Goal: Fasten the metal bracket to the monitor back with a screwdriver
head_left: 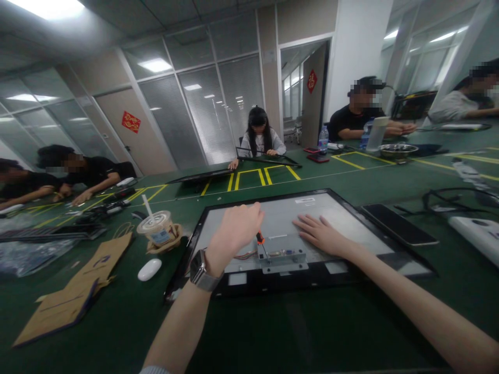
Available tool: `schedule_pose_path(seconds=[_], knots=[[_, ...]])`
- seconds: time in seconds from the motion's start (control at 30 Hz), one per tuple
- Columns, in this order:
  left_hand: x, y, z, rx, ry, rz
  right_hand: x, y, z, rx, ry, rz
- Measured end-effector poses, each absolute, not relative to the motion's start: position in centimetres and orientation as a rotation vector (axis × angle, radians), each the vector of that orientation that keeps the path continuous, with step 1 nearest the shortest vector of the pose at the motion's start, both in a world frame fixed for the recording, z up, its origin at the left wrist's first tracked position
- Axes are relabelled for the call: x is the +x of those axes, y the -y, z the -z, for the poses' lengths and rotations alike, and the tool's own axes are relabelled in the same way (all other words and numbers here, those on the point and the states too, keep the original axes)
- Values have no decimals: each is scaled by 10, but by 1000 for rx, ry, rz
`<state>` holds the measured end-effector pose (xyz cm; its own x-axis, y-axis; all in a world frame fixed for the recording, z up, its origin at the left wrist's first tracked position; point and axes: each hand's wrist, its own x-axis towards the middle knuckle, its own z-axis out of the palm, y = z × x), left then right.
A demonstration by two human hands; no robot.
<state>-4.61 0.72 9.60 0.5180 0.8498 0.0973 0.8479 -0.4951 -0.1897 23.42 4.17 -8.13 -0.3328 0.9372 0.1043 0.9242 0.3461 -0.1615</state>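
My left hand (238, 228), with a watch on its wrist, is closed around a screwdriver (260, 238) with an orange and black handle. The shaft points down at a metal bracket (283, 254) that has connectors along it. This bracket sits near the front edge of a flat display panel (273, 215), which lies face down with a black frame and a pale back. Fingers spread, my right hand (323, 235) rests flat on the panel's back, right of the bracket. Thin wires (246, 254) run to the bracket's left side. Whether the tip meets a screw is too small to tell.
Left of the panel stand a drink cup (159, 228), a white oval case (149, 269) and a brown paper bag (78, 285). A black phone (399, 223) lies to the right, beside a white device (477, 234). Several people work around the green table (128, 322).
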Motion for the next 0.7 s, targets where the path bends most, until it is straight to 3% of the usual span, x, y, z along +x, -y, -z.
schedule_pose_path(seconds=[0.33, 0.7], knots=[[-47, -10, -101, -2979, 1388, 172, 235, -42, 81, -1719, 2466, -109], [-49, -15, -95, -2800, 1487, 104, 236, -43, 83, -1705, 2446, -89]])
